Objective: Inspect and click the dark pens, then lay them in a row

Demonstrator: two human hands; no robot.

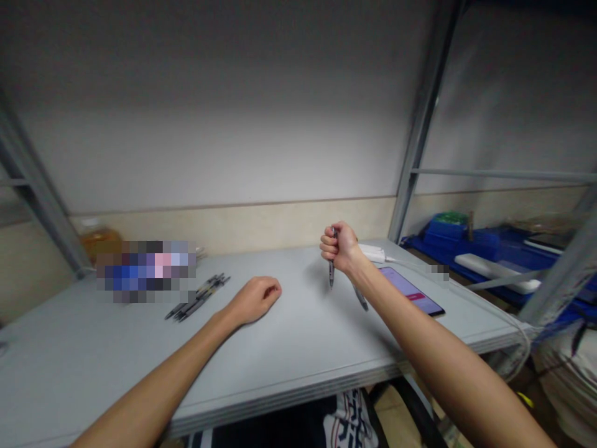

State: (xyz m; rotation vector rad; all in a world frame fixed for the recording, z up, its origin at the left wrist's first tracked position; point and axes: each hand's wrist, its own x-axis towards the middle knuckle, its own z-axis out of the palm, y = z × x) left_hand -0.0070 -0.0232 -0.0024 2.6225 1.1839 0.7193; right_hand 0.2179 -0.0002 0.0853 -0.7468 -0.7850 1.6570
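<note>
Right hand (339, 247) fisting slim pen (331, 272) upright, tip hovering over smooth grey table (289, 348). Left hand (255, 300) resting loosely curled, holding nothing. Dark pens (198, 297) lying bundled nearby; flat phone (410, 291) glowing.

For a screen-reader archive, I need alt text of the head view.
The right hand holds a pen upright in a fist above a grey table, while the left hand rests loosely closed on it. A cluster of pens lies left, a phone right.
</note>
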